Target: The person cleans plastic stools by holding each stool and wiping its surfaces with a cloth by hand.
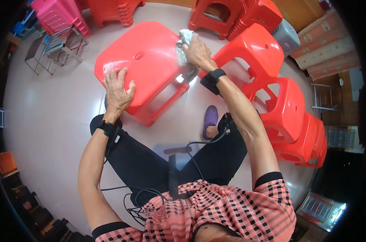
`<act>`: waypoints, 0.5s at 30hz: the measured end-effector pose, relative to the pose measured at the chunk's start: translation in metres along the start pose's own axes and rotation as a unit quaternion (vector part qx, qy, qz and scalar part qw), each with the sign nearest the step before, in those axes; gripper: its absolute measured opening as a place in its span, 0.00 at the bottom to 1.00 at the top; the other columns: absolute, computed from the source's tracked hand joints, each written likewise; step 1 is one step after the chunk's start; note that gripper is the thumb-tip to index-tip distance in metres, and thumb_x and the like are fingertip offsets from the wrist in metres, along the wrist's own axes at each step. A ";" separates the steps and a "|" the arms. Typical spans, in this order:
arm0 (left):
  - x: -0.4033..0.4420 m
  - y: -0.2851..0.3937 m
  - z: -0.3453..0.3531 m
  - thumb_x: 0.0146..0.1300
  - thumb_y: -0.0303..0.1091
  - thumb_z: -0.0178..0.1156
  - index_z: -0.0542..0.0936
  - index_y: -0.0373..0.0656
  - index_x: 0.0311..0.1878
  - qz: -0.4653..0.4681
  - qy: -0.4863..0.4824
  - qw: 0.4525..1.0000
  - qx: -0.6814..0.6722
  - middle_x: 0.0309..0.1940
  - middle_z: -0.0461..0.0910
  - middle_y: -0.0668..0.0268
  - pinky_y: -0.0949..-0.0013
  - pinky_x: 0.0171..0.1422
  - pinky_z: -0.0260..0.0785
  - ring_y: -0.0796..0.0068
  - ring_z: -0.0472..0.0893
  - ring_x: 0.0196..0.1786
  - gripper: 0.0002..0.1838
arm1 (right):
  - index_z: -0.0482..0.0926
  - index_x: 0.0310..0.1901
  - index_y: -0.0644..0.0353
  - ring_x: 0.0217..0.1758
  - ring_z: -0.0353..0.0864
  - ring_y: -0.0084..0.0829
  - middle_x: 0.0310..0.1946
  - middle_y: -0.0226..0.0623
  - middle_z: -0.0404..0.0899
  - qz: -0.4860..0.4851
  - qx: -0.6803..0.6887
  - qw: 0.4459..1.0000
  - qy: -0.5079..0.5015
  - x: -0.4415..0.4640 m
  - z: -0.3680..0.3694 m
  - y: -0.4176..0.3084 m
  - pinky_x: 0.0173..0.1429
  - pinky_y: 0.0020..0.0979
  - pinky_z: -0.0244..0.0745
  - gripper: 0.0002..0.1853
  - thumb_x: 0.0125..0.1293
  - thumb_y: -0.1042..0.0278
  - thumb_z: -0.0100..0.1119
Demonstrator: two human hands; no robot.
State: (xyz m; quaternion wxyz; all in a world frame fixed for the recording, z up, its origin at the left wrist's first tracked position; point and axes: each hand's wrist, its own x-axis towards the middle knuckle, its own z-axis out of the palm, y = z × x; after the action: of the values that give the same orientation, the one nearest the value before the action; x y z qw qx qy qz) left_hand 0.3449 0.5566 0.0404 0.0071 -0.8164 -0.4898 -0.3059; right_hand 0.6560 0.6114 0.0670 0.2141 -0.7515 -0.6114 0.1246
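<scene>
A red plastic stool (150,50) stands tilted before me, its seat turned up toward my face. My left hand (119,90) rests on the near left corner of the seat, fingers spread and bent a little. At the stool's right edge, my right hand (198,52) grips a grey-white cloth (186,45) and presses it against the side of the seat. Part of the cloth hangs down along that side, blurred. Both wrists carry black bands.
More red stools (257,46) stand in a curved row on my right. Stacked red stools (114,10) and a pink stool stack (60,16) are at the back. A metal folding rack (60,44) stands at the left. A black cable (130,201) loops by my lap.
</scene>
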 end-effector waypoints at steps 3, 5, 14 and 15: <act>0.002 0.002 -0.005 0.55 0.39 0.61 0.73 0.38 0.56 0.002 -0.020 1.000 -0.006 0.51 0.68 0.51 0.49 0.67 0.55 0.50 0.66 0.60 0.26 | 0.66 0.55 0.73 0.52 0.79 0.60 0.48 0.66 0.77 -0.040 -0.047 0.997 -0.034 0.013 -0.001 -0.004 0.57 0.53 0.73 0.29 0.61 0.56 0.58; 0.003 0.003 -0.006 0.55 0.40 0.60 0.73 0.37 0.55 0.010 -0.019 1.000 -0.010 0.51 0.68 0.50 0.47 0.67 0.54 0.50 0.66 0.59 0.26 | 0.66 0.55 0.73 0.54 0.78 0.60 0.49 0.66 0.77 -0.050 -0.074 0.994 -0.069 0.037 -0.005 -0.019 0.58 0.52 0.72 0.29 0.61 0.57 0.57; 0.004 -0.003 -0.006 0.54 0.37 0.59 0.74 0.36 0.54 0.018 -0.023 0.998 -0.054 0.50 0.69 0.52 0.50 0.67 0.55 0.52 0.67 0.58 0.24 | 0.69 0.57 0.69 0.56 0.76 0.62 0.54 0.62 0.75 -0.213 -0.106 0.970 -0.042 0.137 0.054 -0.090 0.60 0.50 0.71 0.25 0.61 0.63 0.50; 0.005 -0.002 -0.007 0.54 0.37 0.59 0.74 0.36 0.53 0.019 -0.029 0.997 -0.063 0.50 0.69 0.52 0.50 0.67 0.55 0.52 0.67 0.58 0.24 | 0.70 0.57 0.66 0.57 0.76 0.59 0.55 0.56 0.76 -0.229 -0.136 0.963 -0.042 0.139 0.057 -0.102 0.60 0.54 0.70 0.23 0.60 0.65 0.48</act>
State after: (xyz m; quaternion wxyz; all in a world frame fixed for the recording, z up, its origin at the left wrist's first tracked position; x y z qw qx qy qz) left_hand 0.3414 0.5596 0.0482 -0.0533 -0.8328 -0.4539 -0.3123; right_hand 0.5732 0.7727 0.0754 0.1072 -0.6073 -0.7870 0.0190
